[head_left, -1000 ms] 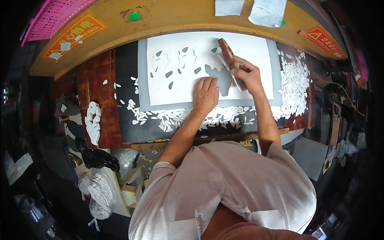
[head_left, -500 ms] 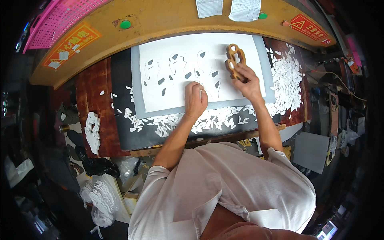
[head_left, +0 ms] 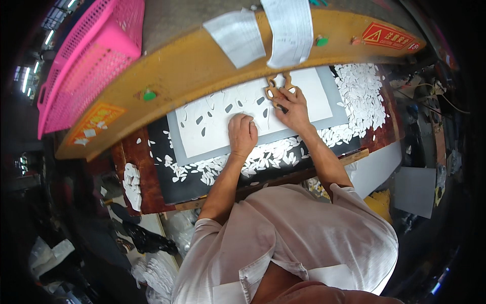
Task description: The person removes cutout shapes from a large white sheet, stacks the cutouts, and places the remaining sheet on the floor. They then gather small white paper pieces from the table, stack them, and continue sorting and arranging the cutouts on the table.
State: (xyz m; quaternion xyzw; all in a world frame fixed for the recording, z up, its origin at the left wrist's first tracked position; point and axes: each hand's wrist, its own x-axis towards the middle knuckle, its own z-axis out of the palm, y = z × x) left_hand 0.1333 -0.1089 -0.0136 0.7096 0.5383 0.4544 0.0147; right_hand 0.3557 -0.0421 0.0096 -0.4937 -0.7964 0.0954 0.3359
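Observation:
A white sheet (head_left: 316,99) with dark-looking cut-out holes and curved cut lines lies on a grey board (head_left: 174,144). My right hand (head_left: 293,114) grips a brown, open-framed cutting die (head_left: 272,90) near the sheet's far edge, right of the cut-outs. White shows through the die's openings. My left hand (head_left: 242,134) rests on the near middle of the sheet, fingers curled closed; anything inside them is hidden. The beam hides the sheet's far edge.
A yellow-brown machine beam (head_left: 202,63) with hanging papers (head_left: 238,38) crosses the far side. Small white offcuts (head_left: 357,96) pile at the right and along the near edge. A stack of white cut pieces (head_left: 132,185) lies left; a pink basket (head_left: 91,61) stands far left.
My right hand has brought the cutting die leftward, closer to the cut-outs and the beam. My left hand stays curled on the sheet. The view has tilted, so the beam looks nearer.

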